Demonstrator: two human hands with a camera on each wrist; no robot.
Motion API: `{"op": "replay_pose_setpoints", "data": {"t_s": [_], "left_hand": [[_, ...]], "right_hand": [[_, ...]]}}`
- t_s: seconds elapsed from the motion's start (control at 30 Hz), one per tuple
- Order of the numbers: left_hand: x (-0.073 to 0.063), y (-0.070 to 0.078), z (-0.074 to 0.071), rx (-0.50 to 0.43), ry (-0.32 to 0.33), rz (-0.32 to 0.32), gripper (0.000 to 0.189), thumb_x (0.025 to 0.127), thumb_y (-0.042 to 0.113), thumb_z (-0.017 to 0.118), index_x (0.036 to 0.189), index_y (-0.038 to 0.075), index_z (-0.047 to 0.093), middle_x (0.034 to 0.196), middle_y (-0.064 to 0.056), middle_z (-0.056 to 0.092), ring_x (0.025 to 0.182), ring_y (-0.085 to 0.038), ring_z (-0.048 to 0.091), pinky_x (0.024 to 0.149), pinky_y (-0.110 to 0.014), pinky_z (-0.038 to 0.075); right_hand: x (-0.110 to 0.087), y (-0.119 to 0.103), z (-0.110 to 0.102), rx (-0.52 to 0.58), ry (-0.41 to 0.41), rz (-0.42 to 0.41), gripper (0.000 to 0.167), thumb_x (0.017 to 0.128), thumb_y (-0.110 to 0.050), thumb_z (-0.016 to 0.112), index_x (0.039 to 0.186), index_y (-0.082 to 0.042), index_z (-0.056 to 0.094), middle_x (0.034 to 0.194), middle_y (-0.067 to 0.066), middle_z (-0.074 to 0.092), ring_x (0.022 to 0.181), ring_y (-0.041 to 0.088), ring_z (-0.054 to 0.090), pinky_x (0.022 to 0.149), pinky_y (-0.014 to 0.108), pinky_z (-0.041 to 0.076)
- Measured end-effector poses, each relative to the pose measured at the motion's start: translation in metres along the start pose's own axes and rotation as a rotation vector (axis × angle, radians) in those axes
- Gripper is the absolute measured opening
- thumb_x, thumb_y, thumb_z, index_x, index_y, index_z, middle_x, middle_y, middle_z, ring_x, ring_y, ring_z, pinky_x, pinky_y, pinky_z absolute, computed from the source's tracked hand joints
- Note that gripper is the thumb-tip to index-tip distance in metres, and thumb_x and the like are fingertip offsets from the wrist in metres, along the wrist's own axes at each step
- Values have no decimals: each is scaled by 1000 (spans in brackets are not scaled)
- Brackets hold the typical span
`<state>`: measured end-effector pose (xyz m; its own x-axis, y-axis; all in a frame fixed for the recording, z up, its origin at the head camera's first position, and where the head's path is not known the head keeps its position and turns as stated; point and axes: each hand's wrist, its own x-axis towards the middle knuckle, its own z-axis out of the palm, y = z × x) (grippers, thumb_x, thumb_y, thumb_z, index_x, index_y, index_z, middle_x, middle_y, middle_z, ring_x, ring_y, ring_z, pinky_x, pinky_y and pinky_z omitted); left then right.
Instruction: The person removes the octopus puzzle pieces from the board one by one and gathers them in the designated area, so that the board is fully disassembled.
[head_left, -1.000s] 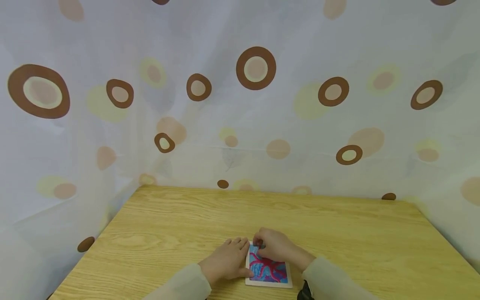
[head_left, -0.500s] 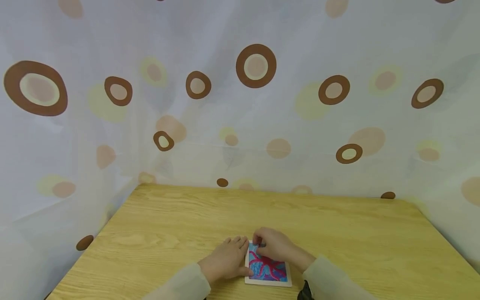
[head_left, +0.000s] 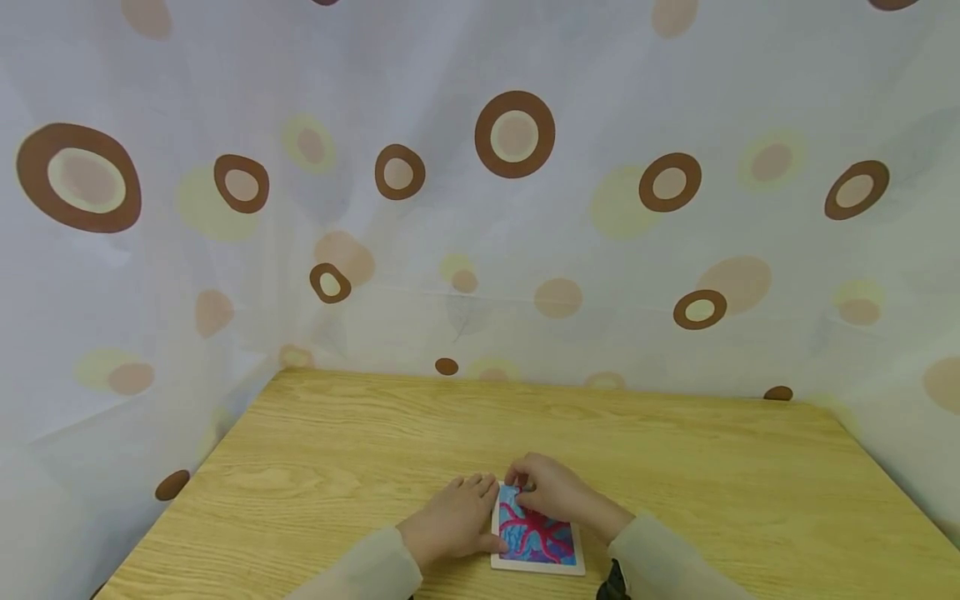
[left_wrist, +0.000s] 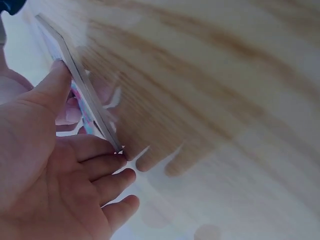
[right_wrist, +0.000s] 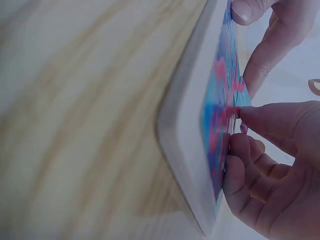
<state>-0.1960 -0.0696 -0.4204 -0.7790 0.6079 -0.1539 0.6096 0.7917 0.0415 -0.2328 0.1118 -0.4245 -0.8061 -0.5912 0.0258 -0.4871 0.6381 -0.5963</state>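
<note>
One picture board [head_left: 538, 546] lies flat on one wooden table [head_left: 337, 450]. Of two hands, the left hand [head_left: 453, 518], fingers straight, rests its thumb on the board; the right hand [head_left: 557, 492] pinches one small piece [right_wrist: 244, 128] over its far end.

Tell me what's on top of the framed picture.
On the framed picture, the left hand rests its thumb at one edge; the right hand is over the far end, apparently pinching a small piece. The surface beneath that hand is covered, so unseen.
</note>
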Motion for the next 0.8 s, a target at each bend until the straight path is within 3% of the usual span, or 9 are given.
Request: {"op": "replay_pose_setpoints", "data": {"t_s": [0.27, 0.4, 0.57, 0.8], "left_hand": [[9, 2, 3, 65, 105, -3, 51, 91, 42, 53, 127, 6, 55, 126, -4, 54, 119, -19, 47, 101, -39, 36], [10, 5, 1, 83, 97, -26, 50, 90, 41, 55, 125, 6, 57, 123, -3, 56, 117, -18, 48, 100, -37, 37], [10, 5, 1, 101, 83, -43, 50, 90, 43, 54, 125, 7, 57, 124, -2, 55, 117, -18, 49, 100, -35, 36], [12, 2, 2, 86, 116, -27, 49, 87, 43, 59, 119, 6, 61, 119, -3, 59, 112, -18, 52, 98, -35, 39]], "right_hand": [[-2, 3, -2, 55, 0, -29, 18, 80, 3, 67, 95, -6, 64, 87, 3, 58, 74, 18, 56, 62, 31, 50], [-2, 6, -1, 92, -5, -22, 19, 80, 4, 66, 97, -4, 64, 87, 3, 58, 73, 16, 56, 61, 29, 50], [-1, 9, 0, 120, 26, 13, 9, 82, 3, 64, 88, -3, 62, 80, -3, 56, 70, 13, 52, 58, 25, 46], [0, 11, -5, 262, 34, 77, 1, 84, -2, 63, 84, -2, 62, 74, -2, 54, 65, 13, 48, 54, 22, 43]]}}
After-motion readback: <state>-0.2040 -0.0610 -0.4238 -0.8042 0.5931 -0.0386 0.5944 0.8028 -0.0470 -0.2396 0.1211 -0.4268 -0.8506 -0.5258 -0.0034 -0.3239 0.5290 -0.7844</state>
